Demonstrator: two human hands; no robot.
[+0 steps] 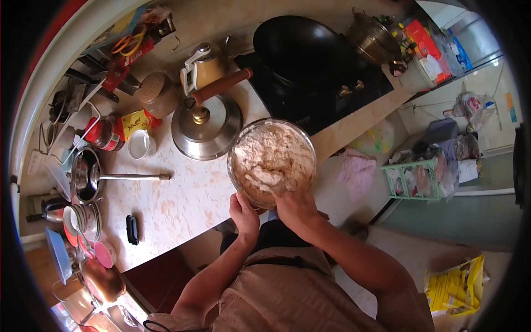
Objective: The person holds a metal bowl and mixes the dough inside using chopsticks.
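A round metal bowl [231, 166] is held in front of my body at the counter's edge. Inside it lies a pale, crumbly flour mixture [274, 149], lumpy and partly clumped near the front. My left hand [245, 214] grips the bowl's near left side, thumb up against the outside. At the near right, my right hand [296, 209] reaches over the rim into the mixture; its fingertips are buried, so their closure is hidden. Just beyond the bowl, a steel lid [185, 133] with a brass-coloured knob rests on the counter.
On the black stove [287, 108] sits a large black wok [296, 50]. A kettle [213, 69], a lidded jar [157, 94] and a white cup [142, 145] stand at the back. The long-handled ladle [135, 177] and a black object [132, 229] lie left. A green crate [412, 180] is at right.
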